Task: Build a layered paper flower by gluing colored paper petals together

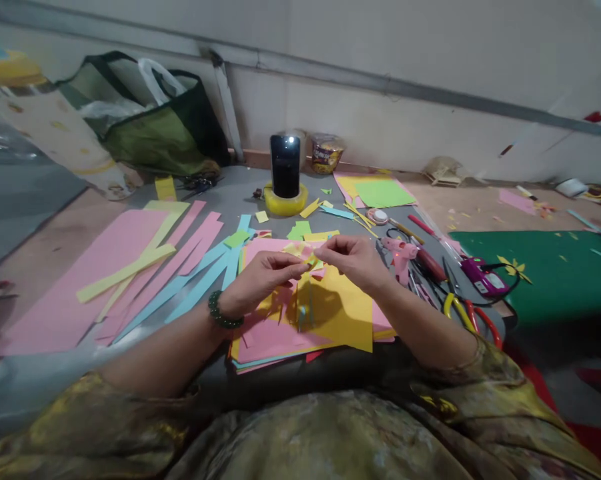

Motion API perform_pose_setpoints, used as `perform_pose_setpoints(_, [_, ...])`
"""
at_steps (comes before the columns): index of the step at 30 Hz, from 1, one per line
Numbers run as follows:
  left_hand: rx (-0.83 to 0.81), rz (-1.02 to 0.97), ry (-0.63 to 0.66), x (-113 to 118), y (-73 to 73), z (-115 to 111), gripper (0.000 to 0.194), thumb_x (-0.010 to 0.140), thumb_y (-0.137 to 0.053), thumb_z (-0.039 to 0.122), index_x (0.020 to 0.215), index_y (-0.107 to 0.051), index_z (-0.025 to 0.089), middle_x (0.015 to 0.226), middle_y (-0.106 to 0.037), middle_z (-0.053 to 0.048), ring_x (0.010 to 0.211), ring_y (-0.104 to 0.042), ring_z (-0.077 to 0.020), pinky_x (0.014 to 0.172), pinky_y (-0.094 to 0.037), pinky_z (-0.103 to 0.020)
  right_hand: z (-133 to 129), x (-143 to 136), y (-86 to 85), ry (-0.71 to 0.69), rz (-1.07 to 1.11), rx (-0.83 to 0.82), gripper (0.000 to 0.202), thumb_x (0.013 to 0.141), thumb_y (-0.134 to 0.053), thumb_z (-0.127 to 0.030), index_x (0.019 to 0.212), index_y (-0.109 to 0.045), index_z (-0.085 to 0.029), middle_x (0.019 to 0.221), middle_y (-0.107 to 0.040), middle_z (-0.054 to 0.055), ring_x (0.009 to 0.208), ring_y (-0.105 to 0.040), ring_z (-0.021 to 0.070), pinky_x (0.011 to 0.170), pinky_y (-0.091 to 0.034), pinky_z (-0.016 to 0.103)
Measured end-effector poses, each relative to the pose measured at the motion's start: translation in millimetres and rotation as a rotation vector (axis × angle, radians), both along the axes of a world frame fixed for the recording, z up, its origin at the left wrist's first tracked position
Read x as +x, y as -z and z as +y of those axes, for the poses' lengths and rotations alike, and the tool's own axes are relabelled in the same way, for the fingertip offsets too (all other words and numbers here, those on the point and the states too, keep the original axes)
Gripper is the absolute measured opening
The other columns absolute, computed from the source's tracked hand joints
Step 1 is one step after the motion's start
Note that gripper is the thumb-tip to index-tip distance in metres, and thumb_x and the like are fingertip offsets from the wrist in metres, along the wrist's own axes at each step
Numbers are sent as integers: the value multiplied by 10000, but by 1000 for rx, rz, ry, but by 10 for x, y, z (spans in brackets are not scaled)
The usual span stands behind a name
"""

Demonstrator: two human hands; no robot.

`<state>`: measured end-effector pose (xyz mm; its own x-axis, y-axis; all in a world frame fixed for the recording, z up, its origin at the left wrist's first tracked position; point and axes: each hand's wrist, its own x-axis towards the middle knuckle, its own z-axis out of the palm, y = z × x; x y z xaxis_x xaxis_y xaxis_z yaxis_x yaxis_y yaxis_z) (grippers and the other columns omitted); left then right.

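Note:
Both hands meet over a stack of coloured paper sheets point(280, 337). My left hand point(260, 280), with a dark green bead bracelet point(223, 312) at its wrist, pinches a small yellow paper piece point(311, 261) between thumb and forefinger. My right hand point(355, 261) is closed in a pinch at the upper right of the same piece. Its exact shape is too small and blurred to make out. Beneath the hands, a yellow sheet point(350, 313) lies on the pink one, with small paper scraps on top.
Pink strips point(180, 267) and blue strips point(200, 290) lie left. A phone point(285, 167) stands in a yellow holder point(285, 202) behind the stack. Right are a pink glue gun point(400, 253), scissors point(457, 310) and a purple device point(483, 277). A green bag point(165, 127) stands back left.

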<state>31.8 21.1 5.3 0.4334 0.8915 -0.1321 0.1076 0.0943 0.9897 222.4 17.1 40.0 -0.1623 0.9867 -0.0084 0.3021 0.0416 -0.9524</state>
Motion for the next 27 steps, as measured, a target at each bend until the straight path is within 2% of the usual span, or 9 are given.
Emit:
perform_pose_setpoints(3, [177, 67, 49, 5, 56, -42, 522, 751, -763, 535, 1133, -755, 180, 924, -738, -66, 690, -625, -156, 560, -526, -260, -139, 87, -27, 23, -3, -43, 354, 655, -727, -509, 568, -597, -192, 519, -450, -55, 528, -382, 84, 494, -302, 251])
perform_pose_setpoints(5, [456, 160, 16, 21, 115, -85, 413, 794, -749, 470, 1104, -759, 197, 994, -733, -84, 804, -660, -194, 645, -568, -297, -219, 153, 40, 74, 8, -102, 371, 627, -738, -522, 550, -583, -193, 510, -434, -64, 516, -360, 77, 498, -291, 255])
perform_pose_setpoints(7, [748, 254, 0, 51, 184, -130, 233, 862, -692, 406, 961, -776, 214, 1008, -733, -92, 932, -673, -229, 786, -583, -349, -282, 217, 155, 150, 16, -168, 401, 574, -760, -540, 528, -569, -191, 504, -432, -68, 514, -346, 70, 508, -288, 254])
perform_pose_setpoints(9, [873, 291, 26, 95, 245, -164, 210, 911, -632, 371, 969, -768, 221, 1011, -745, -95, 961, -675, -234, 853, -572, -378, -337, 267, 270, 222, 23, -218, 426, 519, -778, -554, 512, -561, -188, 505, -447, -65, 521, -355, 70, 518, -290, 253])
perform_pose_setpoints(11, [789, 256, 52, 145, 279, -176, 308, 913, -624, 397, 1125, -730, 200, 1057, -752, -106, 888, -678, -211, 787, -578, -346, -391, 295, 347, 251, 46, -255, 419, 501, -776, -555, 529, -579, -186, 511, -464, -61, 526, -369, 75, 521, -292, 252])
perform_pose_setpoints(13, [593, 207, 91, 190, 275, -168, 451, 881, -646, 464, 1213, -687, 162, 1071, -756, -116, 769, -658, -178, 662, -558, -295, -447, 298, 370, 232, 84, -258, 388, 529, -756, -539, 553, -593, -187, 518, -466, -62, 529, -373, 79, 526, -298, 252])
perform_pose_setpoints(17, [310, 202, 238, 238, 207, -151, 391, 793, -678, 485, 975, -729, 142, 854, -742, -60, 597, -555, -123, 527, -459, -235, -531, 261, 353, 193, 136, -164, 333, 598, -725, -492, 561, -593, -189, 531, -457, -64, 545, -361, 78, 551, -317, 253])
perform_pose_setpoints(21, [273, 214, 252, 258, 177, -172, 266, 782, -628, 423, 803, -693, 167, 707, -674, -16, 602, -535, -123, 526, -430, -218, -546, 242, 425, 204, 160, -152, 353, 621, -723, -514, 573, -585, -192, 534, -457, -63, 541, -360, 80, 552, -335, 253])
perform_pose_setpoints(27, [263, 235, 205, 285, 193, -190, 247, 770, -619, 399, 867, -670, 178, 719, -702, -20, 633, -605, -151, 569, -475, -243, -579, 314, 627, 193, 20, -82, 410, 711, -691, -590, 627, -612, -196, 585, -562, -17, 569, -461, 117, 543, -366, 260])
